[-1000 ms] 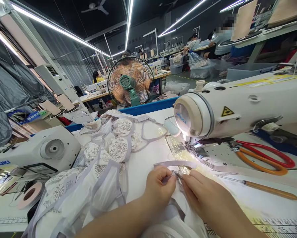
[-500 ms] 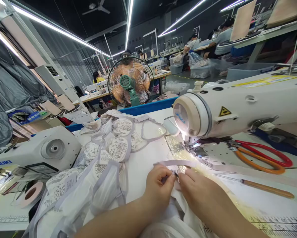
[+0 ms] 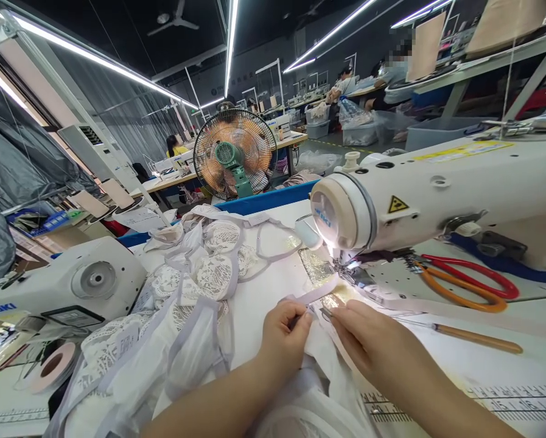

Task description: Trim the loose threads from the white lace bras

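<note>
Fingers (image 3: 307,320) of the left hand (image 3: 282,339) pinched a strap (image 3: 321,290), the right hand (image 3: 373,336) a blurred grey bit (image 3: 326,313). Bare table (image 3: 263,292) parted bras (image 3: 215,274) from machine (image 3: 346,210), its near edge cut off.

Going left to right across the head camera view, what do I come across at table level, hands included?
Sewing machine at the left edge, pile of lace garments, left hand, right hand, wooden-handled tool.

Two foreground hands (image 3: 284,337); one wooden-handled tool (image 3: 480,339); one caged fan (image 3: 227,155).
</note>
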A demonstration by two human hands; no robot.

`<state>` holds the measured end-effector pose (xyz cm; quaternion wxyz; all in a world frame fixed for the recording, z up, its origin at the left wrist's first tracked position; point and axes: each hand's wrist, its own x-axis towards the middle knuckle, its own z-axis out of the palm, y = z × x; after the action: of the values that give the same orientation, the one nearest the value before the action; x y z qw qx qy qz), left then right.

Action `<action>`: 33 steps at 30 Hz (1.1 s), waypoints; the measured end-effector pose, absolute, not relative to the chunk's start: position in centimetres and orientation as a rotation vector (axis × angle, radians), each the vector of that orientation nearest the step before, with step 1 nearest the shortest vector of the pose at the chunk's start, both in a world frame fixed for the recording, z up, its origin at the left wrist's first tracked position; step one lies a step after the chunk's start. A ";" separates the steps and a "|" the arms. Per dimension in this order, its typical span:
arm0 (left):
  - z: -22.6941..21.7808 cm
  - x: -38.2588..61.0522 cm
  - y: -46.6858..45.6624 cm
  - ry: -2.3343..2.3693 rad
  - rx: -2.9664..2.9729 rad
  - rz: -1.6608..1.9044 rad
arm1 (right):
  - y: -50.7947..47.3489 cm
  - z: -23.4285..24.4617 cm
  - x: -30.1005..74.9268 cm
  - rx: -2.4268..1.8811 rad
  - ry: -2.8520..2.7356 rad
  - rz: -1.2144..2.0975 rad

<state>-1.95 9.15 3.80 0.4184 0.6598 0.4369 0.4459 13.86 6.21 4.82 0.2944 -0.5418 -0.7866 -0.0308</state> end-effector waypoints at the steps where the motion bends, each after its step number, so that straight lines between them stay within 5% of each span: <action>1: 3.8 -1.9 9.1 1.094 1.658 1.120 | 6.1 4.8 13.8 -1.432 -2.098 -0.104; 13: 3.9 -1.8 9.1 1.124 1.676 1.110 | 6.4 4.1 12.6 -1.443 -2.120 -0.301; 33: 3.5 -1.7 9.1 1.092 1.426 1.033 | 6.7 4.4 13.9 -1.506 -2.039 -0.140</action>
<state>-1.65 9.14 3.51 0.5095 0.5920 0.4536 0.4291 13.86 6.69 4.42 0.2967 -0.5666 -0.7670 -0.0528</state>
